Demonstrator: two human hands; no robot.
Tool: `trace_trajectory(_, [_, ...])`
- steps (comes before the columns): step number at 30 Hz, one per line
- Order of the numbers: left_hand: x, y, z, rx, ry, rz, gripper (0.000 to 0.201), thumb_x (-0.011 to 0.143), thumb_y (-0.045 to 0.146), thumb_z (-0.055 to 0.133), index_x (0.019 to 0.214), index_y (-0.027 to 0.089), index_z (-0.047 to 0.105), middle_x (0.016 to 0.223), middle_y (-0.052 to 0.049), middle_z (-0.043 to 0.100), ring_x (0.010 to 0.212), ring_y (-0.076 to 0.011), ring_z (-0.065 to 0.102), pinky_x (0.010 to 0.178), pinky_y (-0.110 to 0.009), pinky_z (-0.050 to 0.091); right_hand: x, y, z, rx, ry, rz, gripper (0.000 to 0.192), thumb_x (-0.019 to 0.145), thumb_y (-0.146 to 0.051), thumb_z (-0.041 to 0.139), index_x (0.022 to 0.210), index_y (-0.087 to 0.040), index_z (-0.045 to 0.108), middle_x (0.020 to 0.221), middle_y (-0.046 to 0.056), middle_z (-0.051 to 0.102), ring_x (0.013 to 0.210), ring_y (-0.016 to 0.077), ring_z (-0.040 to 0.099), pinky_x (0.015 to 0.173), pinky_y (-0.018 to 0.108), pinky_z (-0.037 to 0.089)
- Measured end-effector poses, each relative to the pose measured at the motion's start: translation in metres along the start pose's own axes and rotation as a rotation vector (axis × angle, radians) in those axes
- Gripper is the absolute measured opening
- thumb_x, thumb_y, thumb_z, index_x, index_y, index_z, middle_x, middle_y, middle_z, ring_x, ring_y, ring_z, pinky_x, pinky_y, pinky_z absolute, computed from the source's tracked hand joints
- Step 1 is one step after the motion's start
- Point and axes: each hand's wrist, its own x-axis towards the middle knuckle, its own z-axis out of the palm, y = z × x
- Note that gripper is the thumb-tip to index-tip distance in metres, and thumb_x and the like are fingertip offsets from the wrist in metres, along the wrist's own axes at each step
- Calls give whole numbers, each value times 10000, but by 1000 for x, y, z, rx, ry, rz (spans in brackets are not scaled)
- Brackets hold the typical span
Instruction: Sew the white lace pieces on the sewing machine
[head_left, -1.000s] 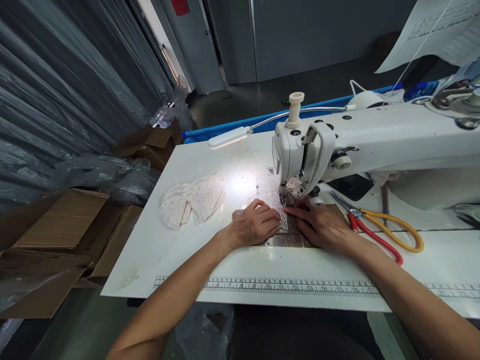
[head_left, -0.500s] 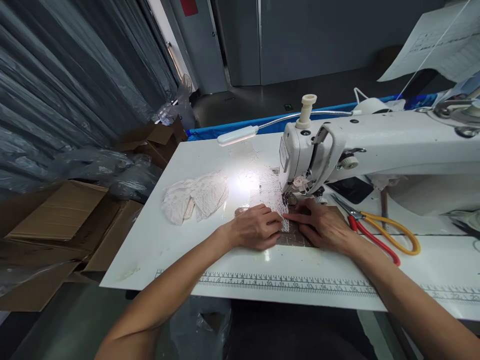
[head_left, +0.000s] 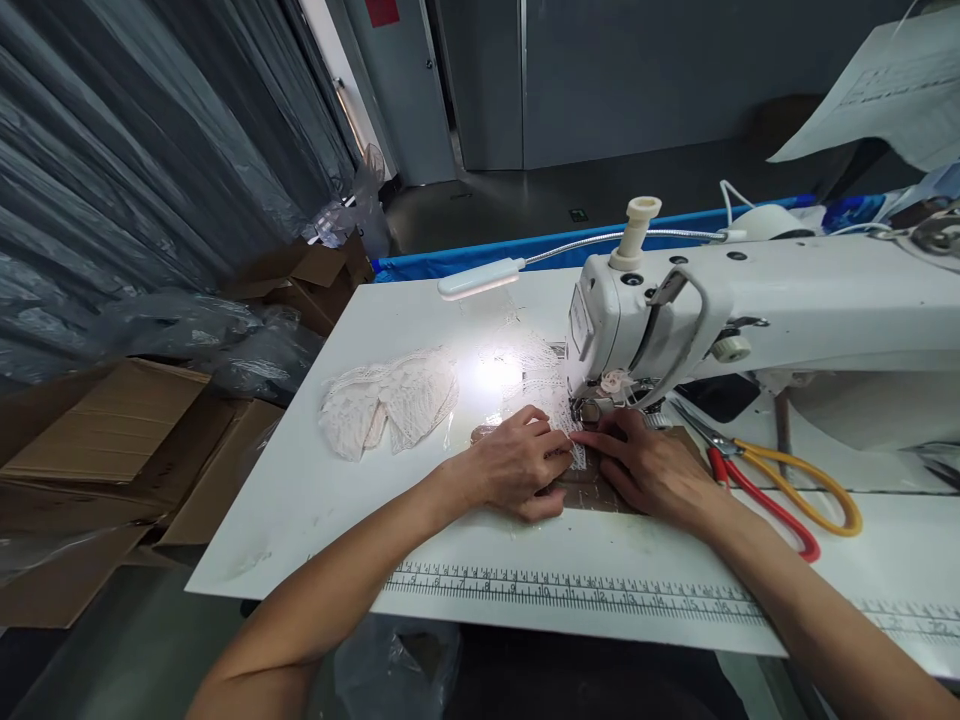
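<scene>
White lace fabric (head_left: pixel 550 383) lies under the needle end of a white sewing machine (head_left: pixel 825 310). My left hand (head_left: pixel 525 465) rests on its near left side, fingers curled together and gripping the edge. From the other side my right hand (head_left: pixel 652 465) presses the same lace, its index finger reaching toward the left fingertips just in front of the presser foot. The fingers hide part of the lace. Beneath both hands shows a brown plate (head_left: pixel 600 495) on the table.
Cut lace pieces (head_left: pixel 416 395) are piled on the table (head_left: pixel 315 530) at left. Scissors (head_left: pixel 802 485) with red and yellow handles lie right of my right hand. A lit lamp (head_left: pixel 480 280) hangs above. A ruler strip (head_left: pixel 562 590) runs along the front edge; cardboard boxes (head_left: pixel 112 430) stand left.
The view has shifted slightly, so the machine and scissors appear a little farther right and lower. Both hands stay on the lace by the needle, with the left fingers bent a bit more.
</scene>
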Motion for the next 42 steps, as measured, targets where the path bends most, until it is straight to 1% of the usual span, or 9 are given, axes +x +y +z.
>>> trace_trajectory(6, [-2, 1, 5, -6, 4, -58, 329, 863, 328, 484, 1043, 100, 638, 1018, -141, 618, 797, -225, 564, 884, -460, 428, 5, -2, 2, -119, 15, 38, 418, 897, -257, 385, 1242, -252, 621, 1015, 117, 623, 711, 194, 562, 575, 288, 435])
trace_trajectory(9, [-2, 1, 8, -18, 6, -85, 353, 861, 345, 492, 1070, 90, 619, 1034, -142, 604, 862, -250, 569, 882, -457, 441, 4, -2, 0, -69, -3, 34, 430, 913, -260, 365, 1278, -252, 593, 1042, 126, 622, 793, 219, 588, 594, 293, 448])
trace_trajectory(12, [-2, 0, 9, -37, 16, -98, 385, 857, 367, 510, 1100, 85, 608, 1060, -133, 600, 901, -246, 578, 973, -466, 408, 2, -4, -2, 4, -20, 31, 427, 932, -266, 353, 1292, -243, 582, 1084, 140, 607, 873, 234, 600, 629, 301, 461])
trace_trajectory(17, [-2, -2, 8, -54, 27, -134, 421, 859, 398, 508, 1134, 91, 596, 1130, -135, 603, 956, -252, 577, 1039, -492, 363, 2, -4, -1, 2, -37, 65, 434, 942, -292, 351, 1307, -202, 569, 1081, 166, 601, 793, 235, 611, 613, 325, 467])
trace_trajectory(22, [-2, -4, 9, -58, 11, -152, 458, 866, 421, 504, 1178, 94, 577, 1232, -148, 567, 1000, -271, 565, 1032, -509, 362, 0, -5, 0, 37, -3, 24, 415, 947, -280, 352, 1267, -190, 599, 1092, 178, 605, 866, 257, 619, 694, 366, 500])
trace_trajectory(28, [0, -6, 10, -56, -2, -185, 531, 856, 448, 511, 1230, 72, 544, 1276, -172, 533, 1060, -294, 550, 1025, -513, 370, 1, -10, -1, -91, 8, 33, 412, 948, -268, 353, 1279, -183, 585, 1044, 168, 621, 813, 252, 601, 607, 328, 449])
trace_trajectory(33, [2, -6, 7, -43, -41, -205, 560, 864, 467, 480, 1259, 71, 520, 1314, -177, 504, 1122, -299, 524, 1042, -505, 357, 0, -14, -3, -193, 30, 7, 397, 949, -216, 351, 1276, -184, 574, 1079, 159, 610, 885, 263, 580, 686, 355, 458])
trace_trajectory(39, [5, -7, 6, -46, -50, -232, 577, 856, 502, 495, 1251, 81, 514, 1281, -173, 511, 1126, -306, 513, 1006, -503, 382, -7, -6, -5, 0, -9, 58, 413, 981, -290, 328, 1331, -214, 533, 1175, 152, 589, 872, 234, 613, 687, 343, 505])
trace_trajectory(42, [6, -6, 6, -44, -53, -243, 596, 868, 523, 470, 1258, 75, 507, 1260, -178, 515, 1116, -307, 513, 990, -498, 386, -9, 1, -14, 143, -61, 121, 417, 985, -334, 326, 1321, -225, 547, 1120, 124, 623, 860, 213, 638, 709, 322, 525])
